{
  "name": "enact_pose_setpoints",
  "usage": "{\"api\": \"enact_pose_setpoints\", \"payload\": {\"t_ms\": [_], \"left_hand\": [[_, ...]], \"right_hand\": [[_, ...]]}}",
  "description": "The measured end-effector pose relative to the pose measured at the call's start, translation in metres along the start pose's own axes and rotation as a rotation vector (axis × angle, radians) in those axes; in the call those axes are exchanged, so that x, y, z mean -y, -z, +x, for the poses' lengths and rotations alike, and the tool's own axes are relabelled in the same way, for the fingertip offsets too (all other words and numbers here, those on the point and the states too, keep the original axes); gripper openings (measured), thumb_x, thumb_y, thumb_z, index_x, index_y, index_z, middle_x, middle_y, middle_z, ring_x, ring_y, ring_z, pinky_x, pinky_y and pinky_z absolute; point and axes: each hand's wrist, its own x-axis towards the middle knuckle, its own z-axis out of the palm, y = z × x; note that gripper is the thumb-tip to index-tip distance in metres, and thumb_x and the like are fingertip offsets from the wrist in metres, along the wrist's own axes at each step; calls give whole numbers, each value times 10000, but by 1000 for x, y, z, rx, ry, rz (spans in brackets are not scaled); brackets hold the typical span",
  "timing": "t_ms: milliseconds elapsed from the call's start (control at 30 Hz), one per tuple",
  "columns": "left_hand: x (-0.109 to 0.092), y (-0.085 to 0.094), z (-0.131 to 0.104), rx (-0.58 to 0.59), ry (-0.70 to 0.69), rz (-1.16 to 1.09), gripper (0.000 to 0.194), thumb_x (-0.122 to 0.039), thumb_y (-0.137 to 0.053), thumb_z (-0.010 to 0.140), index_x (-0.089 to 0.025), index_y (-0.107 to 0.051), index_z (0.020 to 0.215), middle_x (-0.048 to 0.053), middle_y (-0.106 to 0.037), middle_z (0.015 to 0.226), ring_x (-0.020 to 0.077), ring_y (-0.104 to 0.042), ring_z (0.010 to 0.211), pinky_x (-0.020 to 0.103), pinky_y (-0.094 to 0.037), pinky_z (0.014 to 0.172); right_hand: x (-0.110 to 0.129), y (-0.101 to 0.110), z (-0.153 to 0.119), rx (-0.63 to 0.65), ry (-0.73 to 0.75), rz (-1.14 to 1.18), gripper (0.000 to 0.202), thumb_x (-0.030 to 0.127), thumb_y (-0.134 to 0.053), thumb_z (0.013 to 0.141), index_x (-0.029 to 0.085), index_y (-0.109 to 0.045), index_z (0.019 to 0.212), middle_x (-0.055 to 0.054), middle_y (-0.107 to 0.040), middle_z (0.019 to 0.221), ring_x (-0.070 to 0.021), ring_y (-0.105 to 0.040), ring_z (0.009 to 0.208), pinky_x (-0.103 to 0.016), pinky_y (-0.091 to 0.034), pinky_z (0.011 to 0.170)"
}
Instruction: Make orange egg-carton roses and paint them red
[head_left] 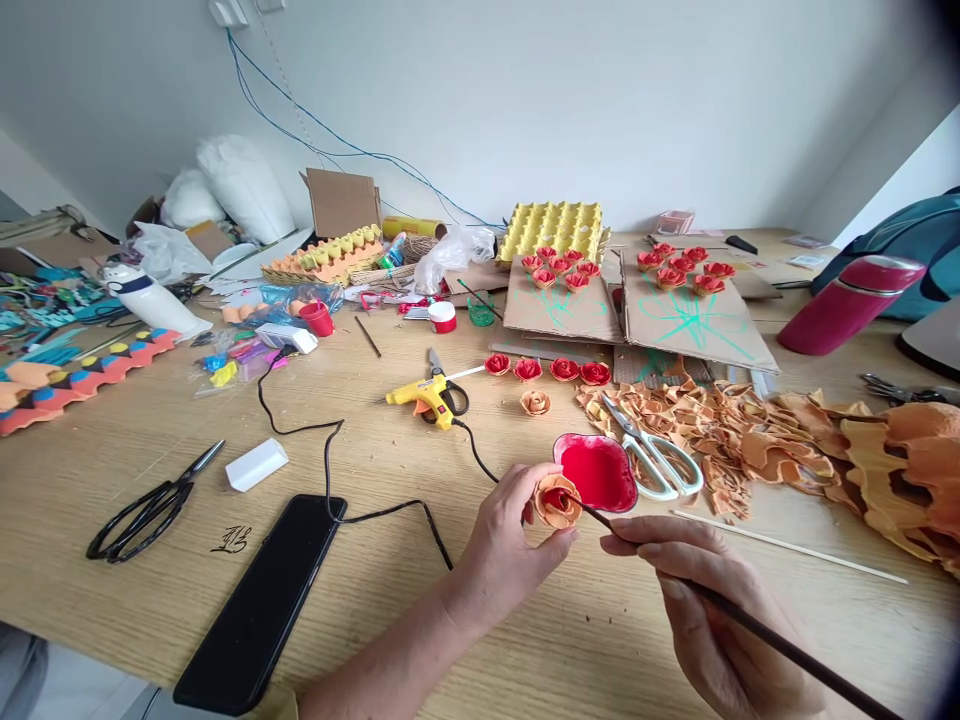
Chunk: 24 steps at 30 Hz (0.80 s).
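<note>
My left hand (510, 540) grips an orange egg-carton rose (559, 508) by its sides, its centre partly red. In my right hand (712, 590) is a dark-handled paintbrush (757, 625), its tip down in the rose's middle. Just behind the rose lies a shallow dish of red paint (598, 472). Beyond it sits an unpainted orange rose (535, 403), with several red roses (564, 369) in a row behind. White-handled scissors (660, 455) rest to the right of the dish, partly on orange carton scraps (690, 425).
A yellow glue gun (429, 397) lies mid-table, its black cord running toward my left hand. A black phone (262, 600) and black scissors (157, 505) lie at left. Cardboard sheets (690, 325) holding red roses stand behind; a red flask (847, 305) leans at right.
</note>
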Motion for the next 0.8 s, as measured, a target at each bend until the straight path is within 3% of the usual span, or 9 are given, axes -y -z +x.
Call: {"api": "enact_pose_setpoints", "payload": {"t_ms": [233, 500, 800], "left_hand": [[0, -2, -1, 8, -21, -15, 519, -41, -734, 788, -217, -639, 1267, 51, -712, 1110, 207, -690, 959, 295, -557, 810], [2, -2, -2, 5, -37, 23, 499, -66, -734, 797, -224, -630, 1258, 45, -703, 1074, 204, -682, 920, 301, -553, 791], [0, 0, -1, -16, -14, 3, 469, -71, -734, 800, -223, -643, 1235, 45, -714, 1093, 206, -689, 945, 296, -548, 796]], "right_hand": [[1, -5, 10, -17, -20, -53, 390, -59, -494, 968, 179, -622, 1249, -84, -739, 1161, -128, -733, 1153, -205, -563, 1023], [-3, -1, 0, 24, 46, -75, 419, -48, -540, 956, 135, -604, 1328, -151, -681, 1336, -174, -722, 1222, -247, -572, 1051], [-4, -3, -2, 30, 41, -50, 428, -50, -545, 952, 132, -604, 1335, -154, -705, 1301, -193, -733, 1221, -258, -590, 1037]]}}
